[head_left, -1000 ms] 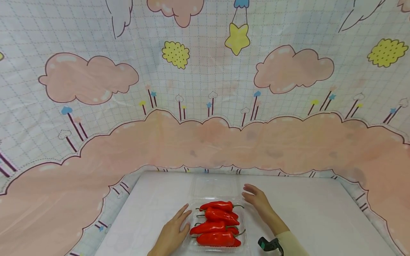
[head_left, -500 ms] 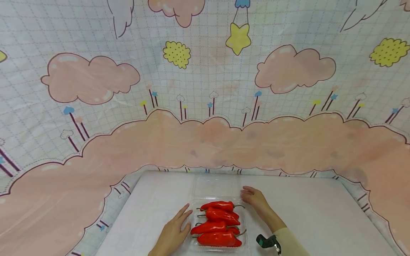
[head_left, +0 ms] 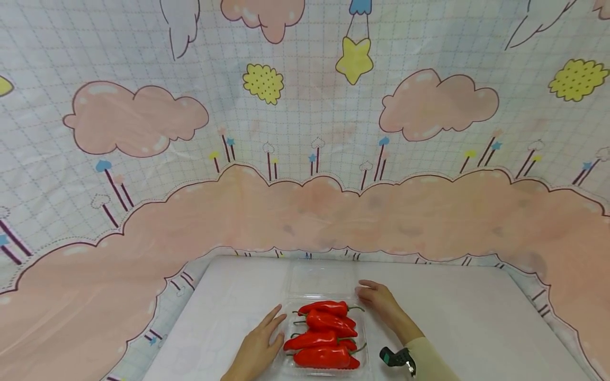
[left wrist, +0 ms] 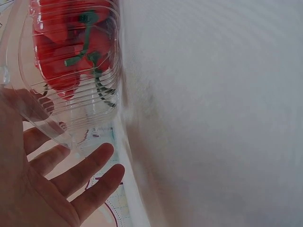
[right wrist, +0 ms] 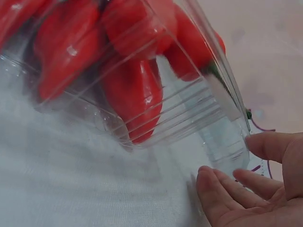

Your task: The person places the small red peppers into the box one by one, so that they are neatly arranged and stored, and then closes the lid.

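Observation:
Several red peppers (head_left: 324,357) with green stems lie stacked crosswise in a clear plastic clamshell box (head_left: 364,338). Its lid (head_left: 321,279) is folded back away from the person, flat on the table. My left hand (head_left: 257,344) lies along the box's left side; in the left wrist view its fingers spread loosely and the thumb is partly behind the clear wall (left wrist: 71,125). At the far right corner, near the hinge, is my right hand (head_left: 378,299). Its thumb (right wrist: 267,145) touches or nearly touches the box corner, with the other fingers slightly bent below.
The box stands on a white table (head_left: 457,307) near its front. A cloth with clouds and stars (head_left: 305,211) hangs behind and around the table. A black wrist camera (head_left: 397,357) sits on the right forearm.
My right hand has moved slightly left and nearer the person, closer to the box's hinge corner. My left hand and the peppers hold their places.

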{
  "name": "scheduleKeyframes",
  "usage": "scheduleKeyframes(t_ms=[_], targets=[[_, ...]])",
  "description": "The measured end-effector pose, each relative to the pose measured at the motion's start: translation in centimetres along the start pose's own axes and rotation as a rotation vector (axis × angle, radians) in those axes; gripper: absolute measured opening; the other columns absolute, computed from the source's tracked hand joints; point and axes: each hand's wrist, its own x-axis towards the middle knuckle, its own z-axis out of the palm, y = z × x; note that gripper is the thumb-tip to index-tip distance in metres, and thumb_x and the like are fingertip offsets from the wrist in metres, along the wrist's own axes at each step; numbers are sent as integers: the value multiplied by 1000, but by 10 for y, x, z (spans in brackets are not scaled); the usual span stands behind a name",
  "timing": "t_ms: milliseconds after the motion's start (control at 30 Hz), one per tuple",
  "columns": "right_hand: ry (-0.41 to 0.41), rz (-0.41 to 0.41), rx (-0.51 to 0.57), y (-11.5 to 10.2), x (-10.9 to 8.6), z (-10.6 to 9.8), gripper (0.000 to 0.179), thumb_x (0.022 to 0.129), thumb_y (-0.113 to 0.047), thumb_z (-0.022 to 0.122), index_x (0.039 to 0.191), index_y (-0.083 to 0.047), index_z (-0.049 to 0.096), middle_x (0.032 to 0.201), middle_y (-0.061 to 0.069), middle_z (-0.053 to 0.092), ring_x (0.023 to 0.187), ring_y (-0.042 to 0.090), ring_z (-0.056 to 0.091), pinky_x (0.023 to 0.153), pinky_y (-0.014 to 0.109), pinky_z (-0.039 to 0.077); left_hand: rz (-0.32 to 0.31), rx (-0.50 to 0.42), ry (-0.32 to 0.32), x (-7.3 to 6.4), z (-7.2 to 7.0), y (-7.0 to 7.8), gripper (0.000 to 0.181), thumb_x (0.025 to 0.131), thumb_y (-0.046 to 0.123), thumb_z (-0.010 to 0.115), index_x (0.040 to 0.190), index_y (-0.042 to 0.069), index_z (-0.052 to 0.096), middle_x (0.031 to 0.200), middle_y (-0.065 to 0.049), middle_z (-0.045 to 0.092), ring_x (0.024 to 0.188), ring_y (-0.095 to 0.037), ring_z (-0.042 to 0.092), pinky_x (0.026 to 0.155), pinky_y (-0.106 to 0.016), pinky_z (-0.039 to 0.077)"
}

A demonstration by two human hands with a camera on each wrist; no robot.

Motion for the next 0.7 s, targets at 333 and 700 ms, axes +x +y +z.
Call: scheduleKeyframes(t_ms=[333, 700], targets=[[-16, -1, 67, 1, 4, -1, 51, 94, -18, 62, 139, 1, 50, 118, 19, 68, 96, 17, 66, 92, 34, 58, 10, 14, 0, -1, -1, 1, 42, 91, 21, 64, 133, 14, 62, 150, 1, 49, 112, -24, 67, 92, -49, 56], [-38, -59, 126, -5, 4, -4, 50, 95, -11, 60, 142, -2, 47, 132, 25, 60, 109, 27, 67, 94, 38, 56, 0, 27, -7, -1, -1, 1, 42, 91, 21, 64, 133, 15, 62, 150, 0, 50, 113, -24, 67, 92, -49, 56]])
